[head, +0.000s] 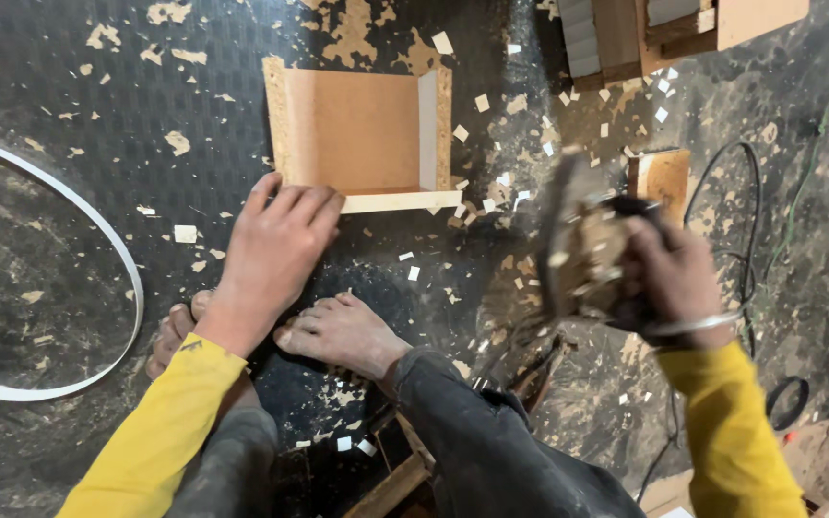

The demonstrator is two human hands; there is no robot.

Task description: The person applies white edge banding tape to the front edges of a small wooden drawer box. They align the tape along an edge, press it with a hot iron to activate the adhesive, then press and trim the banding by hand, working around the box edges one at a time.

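Yellow long sleeves [160, 422], dark grey trousers [501, 451], bare feet [343, 331], a thin metal bangle [693, 324].

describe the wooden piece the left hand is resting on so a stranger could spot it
Start at the dark floor littered with pale chips. Just beyond the bare feet, the left hand presses on the near edge of an open particleboard box. Unlike the stacked boards nearby, it has raised side walls with pale edge banding.
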